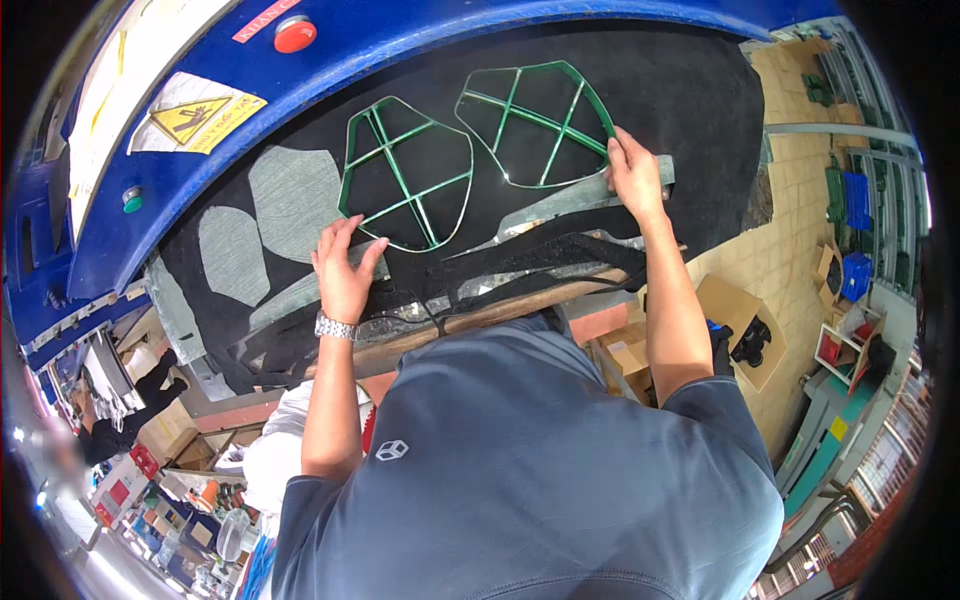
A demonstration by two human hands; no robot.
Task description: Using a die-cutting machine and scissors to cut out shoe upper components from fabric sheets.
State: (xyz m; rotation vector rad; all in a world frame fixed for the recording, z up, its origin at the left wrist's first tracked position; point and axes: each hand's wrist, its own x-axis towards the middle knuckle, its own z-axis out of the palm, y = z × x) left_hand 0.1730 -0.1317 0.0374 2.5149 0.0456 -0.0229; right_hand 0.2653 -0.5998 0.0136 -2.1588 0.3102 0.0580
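Observation:
My left hand (345, 268) lies flat on the black sheet material (660, 90), fingers spread, just below the left green metal cutting frame (405, 172). A metal watch sits on that wrist. Farther right, my right hand (634, 175) presses on the sheet's front edge beside the right green cutting frame (535, 122). Both frames rest flat on the black material, side by side. Grey cut-out openings (295, 200) show in the sheet to the left. Neither hand grips anything I can make out.
A blue machine head (420, 50) with a red button (295, 34) and a yellow warning sticker arches over the bed. Black offcut strips (540, 255) hang at the wooden front edge. Cardboard boxes (740, 330) stand on the floor at right; another person (130, 415) is at far left.

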